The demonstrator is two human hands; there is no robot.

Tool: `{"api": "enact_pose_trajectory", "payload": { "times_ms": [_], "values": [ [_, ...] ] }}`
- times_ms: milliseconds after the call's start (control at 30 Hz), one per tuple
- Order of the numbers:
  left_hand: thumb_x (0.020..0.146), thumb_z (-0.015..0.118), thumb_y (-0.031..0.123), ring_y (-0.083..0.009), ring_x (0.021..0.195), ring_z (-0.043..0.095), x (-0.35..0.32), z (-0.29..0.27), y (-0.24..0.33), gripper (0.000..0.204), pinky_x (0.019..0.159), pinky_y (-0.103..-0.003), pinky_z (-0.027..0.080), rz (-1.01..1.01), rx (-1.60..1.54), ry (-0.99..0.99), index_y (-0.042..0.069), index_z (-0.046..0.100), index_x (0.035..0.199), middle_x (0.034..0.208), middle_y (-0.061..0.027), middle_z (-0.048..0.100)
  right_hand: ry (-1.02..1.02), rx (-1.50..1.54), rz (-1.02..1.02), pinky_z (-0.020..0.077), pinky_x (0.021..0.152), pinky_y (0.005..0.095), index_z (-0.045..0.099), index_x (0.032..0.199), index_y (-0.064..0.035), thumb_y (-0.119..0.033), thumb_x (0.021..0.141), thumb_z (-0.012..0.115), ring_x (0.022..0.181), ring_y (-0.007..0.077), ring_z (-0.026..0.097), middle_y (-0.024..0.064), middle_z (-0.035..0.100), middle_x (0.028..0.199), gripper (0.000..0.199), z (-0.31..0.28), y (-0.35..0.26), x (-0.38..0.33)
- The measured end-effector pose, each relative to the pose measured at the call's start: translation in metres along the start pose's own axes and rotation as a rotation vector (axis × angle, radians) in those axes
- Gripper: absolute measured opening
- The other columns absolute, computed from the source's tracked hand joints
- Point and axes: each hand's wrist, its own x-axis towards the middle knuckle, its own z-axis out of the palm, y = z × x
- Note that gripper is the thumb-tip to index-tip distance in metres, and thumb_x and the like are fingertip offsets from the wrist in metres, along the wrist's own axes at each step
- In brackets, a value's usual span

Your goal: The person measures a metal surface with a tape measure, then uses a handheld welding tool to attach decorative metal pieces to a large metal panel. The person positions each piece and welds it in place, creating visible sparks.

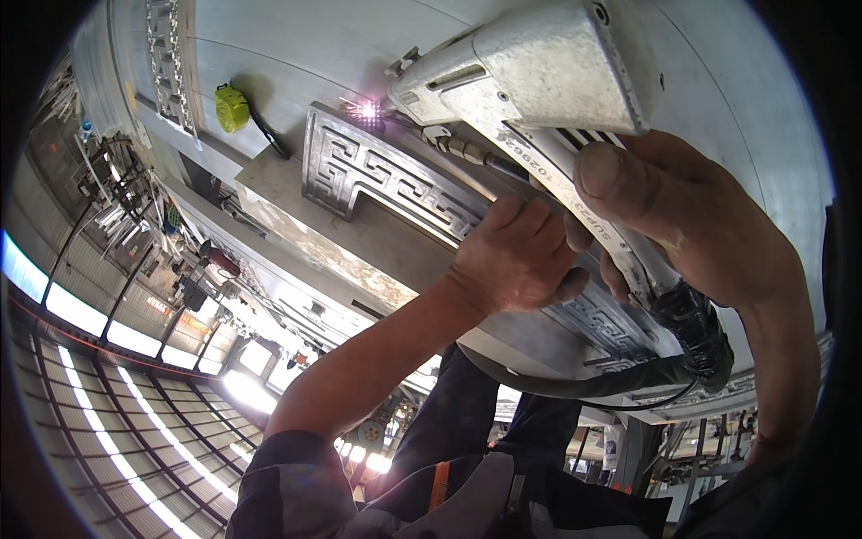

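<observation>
My right hand [691,207] is wrapped round the handle of a white, scuffed welding gun [539,76], its thumb lying along the top. At the gun's tip a pink-white spark [366,110] glows against the edge of a grey metal panel [395,171] with a raised fretwork pattern. A thin tube with a brass fitting [462,146] runs beneath the gun from its tip. Just left of the handle, my left hand [521,256] is closed over the panel's near edge; what its fingers hold is hidden. Black tape binds the cable end of the handle [691,328].
A lime-green rounded thing with a black strap [232,108] lies on the large grey metal sheet [296,45]. Another patterned strip [168,67] stands at the far left. A black hose [584,384] loops below the gun. Metal scraps [117,207] crowd the workshop at left.
</observation>
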Motion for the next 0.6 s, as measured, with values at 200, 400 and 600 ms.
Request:
{"api": "enact_pose_trajectory", "payload": {
  "times_ms": [200, 400, 600],
  "values": [
    [0.07, 0.075, 0.048, -0.0182, 0.084, 0.058, 0.0, -0.002, 0.001, 0.032, 0.078, -0.036, 0.042, -0.007, 0.002, 0.002, 0.019, 0.066, 0.074, 0.08, 0.0014, 0.059, 0.024, 0.012, -0.007, 0.0568, 0.053, 0.0332, 0.061, 0.118, 0.0079, -0.068, 0.094, 0.06, 0.059, 0.0188, 0.066, 0.0105, 0.065, 0.08, 0.08, 0.003, 0.002, -0.005],
    [0.07, 0.074, 0.048, -0.0181, 0.083, 0.058, 0.001, 0.003, 0.002, 0.031, 0.079, -0.036, 0.042, -0.027, -0.003, 0.016, 0.018, 0.065, 0.074, 0.079, 0.0019, 0.058, 0.024, -0.001, 0.021, 0.0558, 0.052, 0.033, 0.062, 0.12, 0.0061, -0.067, 0.097, 0.058, 0.06, 0.0186, 0.066, 0.0118, 0.067, 0.08, 0.076, 0.001, 0.001, -0.01],
    [0.068, 0.075, 0.045, -0.0203, 0.08, 0.056, 0.0, 0.002, 0.002, 0.033, 0.077, -0.037, 0.042, -0.032, 0.016, -0.029, 0.015, 0.059, 0.066, 0.075, -0.0006, 0.053, 0.424, -0.037, 0.029, 0.0576, 0.043, 0.0343, 0.052, 0.136, 0.0069, -0.074, 0.091, 0.059, 0.053, 0.021, 0.069, 0.0179, 0.068, 0.081, 0.092, 0.007, 0.011, -0.05]
  ]
}}
